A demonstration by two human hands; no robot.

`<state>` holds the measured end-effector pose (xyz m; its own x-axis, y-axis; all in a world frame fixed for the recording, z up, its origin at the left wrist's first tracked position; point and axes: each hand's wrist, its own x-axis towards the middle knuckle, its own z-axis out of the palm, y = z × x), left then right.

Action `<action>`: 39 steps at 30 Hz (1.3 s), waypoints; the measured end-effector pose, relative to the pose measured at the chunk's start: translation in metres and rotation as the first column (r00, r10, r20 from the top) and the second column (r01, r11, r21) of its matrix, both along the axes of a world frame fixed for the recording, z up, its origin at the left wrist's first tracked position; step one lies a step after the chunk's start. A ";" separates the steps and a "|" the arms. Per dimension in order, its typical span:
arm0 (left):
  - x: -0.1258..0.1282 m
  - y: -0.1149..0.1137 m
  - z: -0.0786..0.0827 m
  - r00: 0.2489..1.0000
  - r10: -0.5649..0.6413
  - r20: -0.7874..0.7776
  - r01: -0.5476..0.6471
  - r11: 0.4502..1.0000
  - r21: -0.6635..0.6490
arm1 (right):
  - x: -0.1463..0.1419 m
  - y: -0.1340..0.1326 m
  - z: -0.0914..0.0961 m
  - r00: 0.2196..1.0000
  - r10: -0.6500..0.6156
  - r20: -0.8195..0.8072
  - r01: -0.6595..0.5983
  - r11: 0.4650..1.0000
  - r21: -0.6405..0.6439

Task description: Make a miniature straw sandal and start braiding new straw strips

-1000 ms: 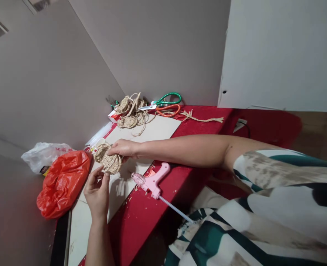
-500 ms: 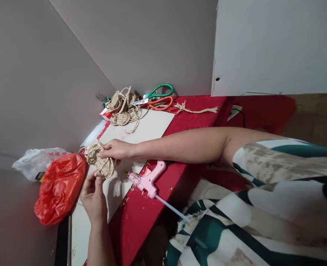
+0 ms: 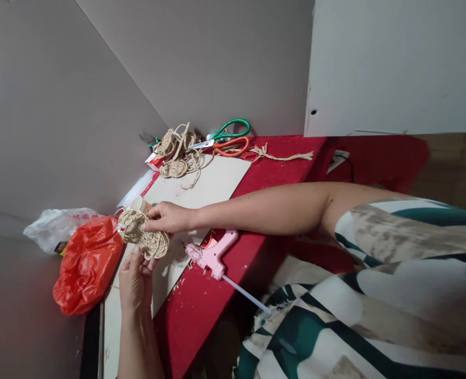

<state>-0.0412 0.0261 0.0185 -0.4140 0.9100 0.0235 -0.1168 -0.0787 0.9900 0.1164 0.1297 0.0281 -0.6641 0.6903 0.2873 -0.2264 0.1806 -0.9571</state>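
The view is turned sideways, with my arms reaching in from the right and from the bottom. Between my hands is a piece of coiled, braided tan rope (image 3: 138,229), two-lobed with a narrower middle. My right hand (image 3: 169,217) pinches it near the middle, thumb on top. From below in the picture, my left hand (image 3: 136,276) grips its lower edge with the fingertips; some fingers are hidden behind it. A white cup-like object (image 3: 138,203) shows just behind the rope piece. Closer to my body, a pink hot glue gun (image 3: 212,258) lies with a glue stick (image 3: 246,295) sticking out.
A white board (image 3: 217,171) lies on a red-covered table (image 3: 272,171). Scissors (image 3: 227,139) with green and orange handles rest by a rope bundle (image 3: 173,147). A red plastic bag (image 3: 90,268) and a white bag (image 3: 57,229) stand against the wall. Clear sticks (image 3: 136,188) lie nearby.
The rope piece has turned and shows more of its woven face. My left hand has closed in on its lower edge. The white cup-like object behind is more exposed.
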 end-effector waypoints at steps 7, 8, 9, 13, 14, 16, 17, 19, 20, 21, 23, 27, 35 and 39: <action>0.000 0.000 -0.003 0.998 0.006 -0.061 -0.004 1.000 0.029 | 0.005 -0.003 0.005 0.998 0.068 0.004 -0.068 0.997 0.031; 0.001 0.000 -0.002 0.998 0.010 -0.068 -0.007 0.999 0.040 | 0.005 -0.003 0.005 0.997 0.077 0.001 -0.077 0.997 0.032; 0.002 -0.001 -0.002 0.997 0.012 -0.071 -0.008 0.999 0.051 | 0.005 -0.002 0.005 0.996 0.085 -0.004 -0.085 0.996 0.034; 0.005 -0.001 0.000 0.997 -0.008 -0.075 0.012 0.998 0.059 | 0.004 0.001 0.004 0.994 0.107 -0.029 -0.106 0.994 0.036; 0.006 -0.001 0.001 0.998 -0.015 -0.069 0.018 0.998 0.056 | 0.004 0.002 0.004 0.994 0.104 -0.030 -0.103 0.994 0.032; 0.006 0.000 0.001 0.999 -0.020 -0.043 0.022 0.998 0.051 | 0.004 0.003 0.005 0.996 0.092 -0.023 -0.091 0.996 0.016; 0.005 0.001 0.001 0.999 -0.021 -0.025 0.022 0.999 0.046 | 0.005 0.003 0.006 0.996 0.083 -0.017 -0.083 0.997 0.004; 0.002 0.002 -0.001 1.000 -0.024 0.010 0.024 0.999 0.034 | 0.006 0.004 0.007 0.998 0.069 -0.008 -0.069 0.997 -0.022; -0.001 0.002 -0.001 0.999 -0.023 0.027 0.022 0.999 0.033 | 0.006 0.004 0.007 0.998 0.068 -0.007 -0.068 0.997 -0.030; -0.003 0.003 -0.002 0.999 -0.019 0.044 0.017 0.999 0.038 | 0.006 0.005 0.007 0.998 0.069 -0.008 -0.070 0.997 -0.031; -0.005 0.003 -0.002 0.997 -0.011 0.081 0.007 0.999 0.049 | 0.005 0.006 0.006 0.996 0.085 -0.019 -0.085 0.996 -0.011; 0.001 0.002 0.002 0.985 -0.024 0.174 0.015 0.999 0.052 | 0.002 0.005 0.001 0.986 0.156 -0.060 -0.153 0.987 0.054; 0.026 -0.001 -0.002 0.952 -0.130 0.277 0.152 0.987 -0.059 | -0.002 -0.005 -0.008 0.971 0.235 -0.040 -0.227 0.963 0.146; 0.022 -0.002 -0.003 0.962 -0.142 0.232 0.161 0.985 -0.067 | 0.002 -0.001 -0.004 0.989 0.132 0.067 -0.147 0.922 0.358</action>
